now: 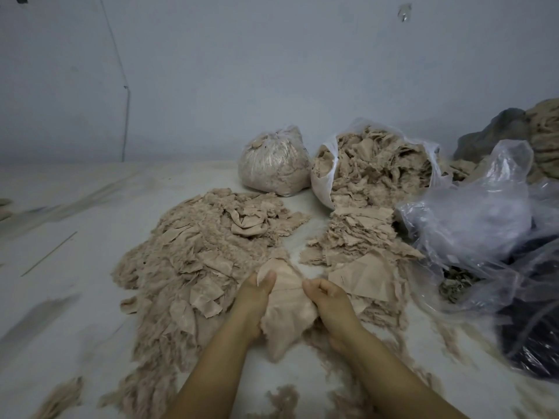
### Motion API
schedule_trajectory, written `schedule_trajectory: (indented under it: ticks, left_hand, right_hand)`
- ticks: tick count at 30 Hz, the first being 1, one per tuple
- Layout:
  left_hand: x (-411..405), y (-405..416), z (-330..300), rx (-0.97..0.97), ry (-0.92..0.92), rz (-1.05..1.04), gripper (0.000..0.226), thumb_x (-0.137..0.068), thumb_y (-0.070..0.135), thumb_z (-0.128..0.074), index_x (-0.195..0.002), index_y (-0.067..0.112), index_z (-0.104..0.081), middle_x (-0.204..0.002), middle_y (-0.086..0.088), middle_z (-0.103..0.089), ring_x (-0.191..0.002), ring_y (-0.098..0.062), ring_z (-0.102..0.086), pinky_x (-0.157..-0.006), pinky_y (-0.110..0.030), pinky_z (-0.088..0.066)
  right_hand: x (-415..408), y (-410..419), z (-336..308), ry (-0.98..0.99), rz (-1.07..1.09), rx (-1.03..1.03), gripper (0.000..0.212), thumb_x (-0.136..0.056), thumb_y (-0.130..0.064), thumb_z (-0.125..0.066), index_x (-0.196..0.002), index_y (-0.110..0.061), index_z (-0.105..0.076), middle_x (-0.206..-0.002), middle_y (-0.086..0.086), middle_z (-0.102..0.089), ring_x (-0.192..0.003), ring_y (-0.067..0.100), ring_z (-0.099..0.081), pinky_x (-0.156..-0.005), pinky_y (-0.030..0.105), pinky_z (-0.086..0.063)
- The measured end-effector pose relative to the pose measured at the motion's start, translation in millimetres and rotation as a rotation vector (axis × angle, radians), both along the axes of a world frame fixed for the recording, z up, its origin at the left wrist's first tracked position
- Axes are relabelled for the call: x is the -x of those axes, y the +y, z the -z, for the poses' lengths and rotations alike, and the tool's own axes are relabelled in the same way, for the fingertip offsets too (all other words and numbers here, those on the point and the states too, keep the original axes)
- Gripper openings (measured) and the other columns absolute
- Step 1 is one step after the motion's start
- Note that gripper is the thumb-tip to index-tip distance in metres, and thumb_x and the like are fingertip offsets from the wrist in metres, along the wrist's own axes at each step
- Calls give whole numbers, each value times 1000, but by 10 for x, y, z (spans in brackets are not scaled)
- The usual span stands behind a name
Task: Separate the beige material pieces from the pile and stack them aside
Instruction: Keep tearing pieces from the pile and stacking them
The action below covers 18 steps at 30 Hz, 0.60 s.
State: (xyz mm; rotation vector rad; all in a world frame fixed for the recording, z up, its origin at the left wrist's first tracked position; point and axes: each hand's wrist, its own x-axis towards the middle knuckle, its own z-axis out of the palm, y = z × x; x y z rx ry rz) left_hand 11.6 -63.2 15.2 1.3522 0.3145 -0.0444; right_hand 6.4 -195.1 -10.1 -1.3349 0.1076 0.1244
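Both hands pinch one beige fabric piece (286, 309) between them: the left hand (252, 300) grips its left edge with thumb curled over, the right hand (328, 300) its right edge. The piece hangs with its long axis running away from the person, its frayed tip pointing back toward the wrists. Left of the left hand spreads the loose pile (196, 258); just beyond the right hand lies a flatter stack (360, 246). Farther off stand a tied bag (272, 164) and an open bag (375, 164) of scraps, with crumpled clear plastic (478, 225) to the right. No writing is readable.
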Motion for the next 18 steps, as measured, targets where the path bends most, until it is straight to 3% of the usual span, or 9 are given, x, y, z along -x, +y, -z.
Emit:
schedule_trajectory:
  ticks: [3,5,7,9,11,12,15,17,18]
  left_hand:
    - [-57,3,81,-51,-43,-116,27,-99,14,-47,-122,3,-56,-103,-18,-67,-84,-27,-65,-64,-30,-54]
    - [-114,70,141,-69,-27,-191,33,-100,14,-43,-133,9,-49,-108,-16,-62,-72,-25,-56,-69,-36,-48]
    - [-147,139,176,-183,-15,-198,34,-101,18,-43,-133,11,-48,-96,-12,-56,-63,-20,-47,-68,-35,-43]
    - [-159,149,176,-345,29,-93,44,-100,31,-43,-133,3,-47,-106,-13,-60,-83,-25,-57,-78,-34,-45]
    - [-134,119,166,-572,86,14,64,-97,48,-39,-138,-1,-39,-129,-15,-54,-115,-29,-53,-94,-34,-43]
    - [-113,110,167,-744,69,-11,67,-95,53,-38,-136,0,-39,-131,-17,-53,-119,-31,-51,-95,-35,-41]
    - [18,94,67,-1087,-392,-300,43,-95,44,-42,-111,5,-53,-106,-7,-59,-102,-26,-52,-82,-27,-36]
    - [46,31,-2,-959,-644,-186,25,-96,35,-44,-99,14,-58,-92,6,-57,-91,-12,-53,-73,-17,-33]
    - [44,-20,-29,-864,-630,-23,23,-96,35,-45,-94,16,-59,-86,8,-59,-85,-8,-55,-72,-18,-38]
  right_hand:
    - [16,65,25,-65,147,8,32,-93,-22,-60,-65,-12,-49,-55,2,-47,-53,15,-42,-47,23,-35]
    - [42,44,57,-70,197,13,31,-92,-24,-62,-66,-7,-54,-55,4,-52,-55,19,-50,-50,28,-43]
    - [74,0,55,-106,199,57,33,-91,-26,-63,-66,-7,-54,-58,5,-52,-60,21,-51,-57,35,-46]
    - [87,-20,27,-192,193,92,35,-91,-26,-62,-62,-12,-48,-55,-2,-47,-58,14,-45,-56,27,-41]
    - [86,-15,-33,-295,184,110,37,-92,-25,-60,-61,-14,-44,-52,-8,-42,-53,8,-39,-52,18,-36]
    - [81,-7,-61,-340,171,119,35,-93,-24,-59,-62,-13,-45,-53,-7,-42,-53,7,-38,-52,16,-36]
    - [35,18,-120,-411,92,140,26,-92,-23,-61,-68,-12,-58,-60,-3,-53,-60,8,-48,-59,19,-41]
    - [12,54,-146,-434,28,168,21,-91,-20,-62,-71,-15,-65,-64,-4,-63,-64,7,-56,-64,21,-46]
    - [2,76,-151,-438,23,195,19,-92,-18,-61,-74,-16,-67,-67,-3,-67,-67,7,-60,-66,24,-48]
